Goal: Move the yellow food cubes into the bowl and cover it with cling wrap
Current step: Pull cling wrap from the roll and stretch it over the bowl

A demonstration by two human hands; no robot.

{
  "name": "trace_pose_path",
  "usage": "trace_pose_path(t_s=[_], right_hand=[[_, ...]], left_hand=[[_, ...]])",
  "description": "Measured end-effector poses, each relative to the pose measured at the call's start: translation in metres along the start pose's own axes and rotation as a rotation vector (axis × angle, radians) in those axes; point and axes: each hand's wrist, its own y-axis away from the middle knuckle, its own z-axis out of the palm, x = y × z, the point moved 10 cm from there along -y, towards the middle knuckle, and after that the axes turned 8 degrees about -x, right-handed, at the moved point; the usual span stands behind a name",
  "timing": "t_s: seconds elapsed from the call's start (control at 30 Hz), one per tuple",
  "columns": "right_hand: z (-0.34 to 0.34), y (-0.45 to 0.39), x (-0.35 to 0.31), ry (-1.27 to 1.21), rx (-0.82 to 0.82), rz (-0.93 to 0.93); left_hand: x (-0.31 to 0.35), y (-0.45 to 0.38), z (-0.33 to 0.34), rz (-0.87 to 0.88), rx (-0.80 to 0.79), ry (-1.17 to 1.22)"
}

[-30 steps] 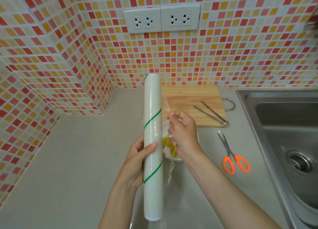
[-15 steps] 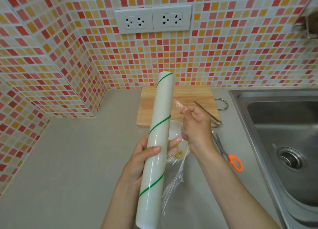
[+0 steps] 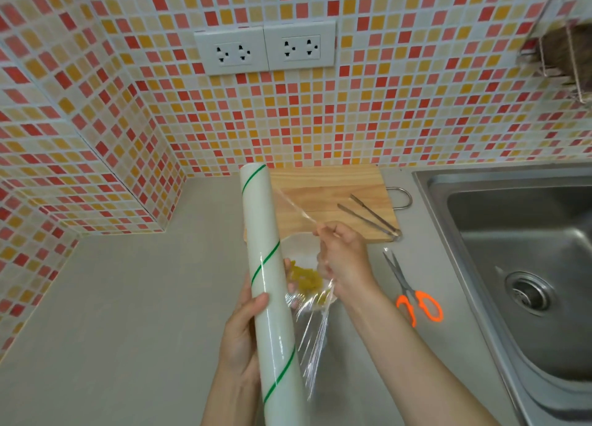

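Two hands engaged: left hand (image 3: 246, 332) grips stiff, light cling wrap roll (image 3: 272, 294); right hand (image 3: 344, 255) pinches flimsy, clingy film (image 3: 312, 339) edge, likely tear-prone.

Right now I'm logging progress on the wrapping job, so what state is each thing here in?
left hand: gripping the cling wrap roll
cling wrap roll: held tilted, film partly pulled off
right hand: pinching the film edge over the bowl
bowl: on the counter, not yet sealed
yellow food cubes: inside the bowl
cutting board: cleared of cubes
tongs: lying on the board
scissors: closed, on the counter
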Motion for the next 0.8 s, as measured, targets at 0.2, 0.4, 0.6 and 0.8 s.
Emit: trace_pose_path(t_s=[0.2, 0.4, 0.6, 0.8], right_hand=[[-0.025, 0.015, -0.056, 0.400, 0.149, -0.371], [-0.036, 0.024, -0.074, 0.490, 0.178, -0.499], [-0.054, 0.014, -0.076, 0.517, 0.231, -0.495], [-0.060, -0.001, -0.070, 0.621, 0.248, -0.470]], left_hand=[[0.024, -0.001, -0.005, 0.012, 0.038, -0.323], [0.041, -0.016, 0.016, -0.023, -0.095, -0.567], [0.051, -0.021, 0.006, 0.036, 0.032, -0.604], [0.089, -0.022, 0.001, 0.282, 0.140, -1.200]])
